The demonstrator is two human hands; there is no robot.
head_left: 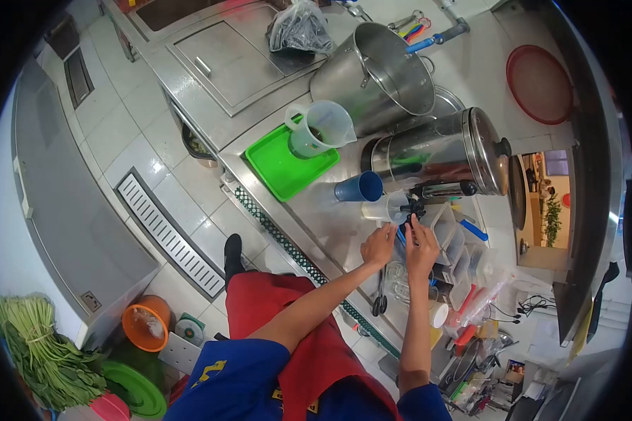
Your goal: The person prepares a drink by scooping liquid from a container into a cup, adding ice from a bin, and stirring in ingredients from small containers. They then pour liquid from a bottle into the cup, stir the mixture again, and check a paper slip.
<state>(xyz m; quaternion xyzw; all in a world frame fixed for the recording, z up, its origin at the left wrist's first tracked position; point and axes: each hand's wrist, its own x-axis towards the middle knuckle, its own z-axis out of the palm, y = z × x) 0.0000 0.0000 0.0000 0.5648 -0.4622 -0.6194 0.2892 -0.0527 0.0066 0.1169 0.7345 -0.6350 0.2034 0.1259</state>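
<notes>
A clear cup is tilted on its side under the black tap of a steel dispenser. My left hand is closed at the near edge of this cup, its fingertips partly hidden. Just to the right, my right hand has its fingers together at the black tap. A blue cup stands beyond the clear cup. Further left, a clear measuring jug with a little dark content rests on a green tray.
A large steel pot stands behind the tray, beside a plastic bag. Clear containers, glass mugs and black-handled scissors lie near my hands. The counter edge runs diagonally before me.
</notes>
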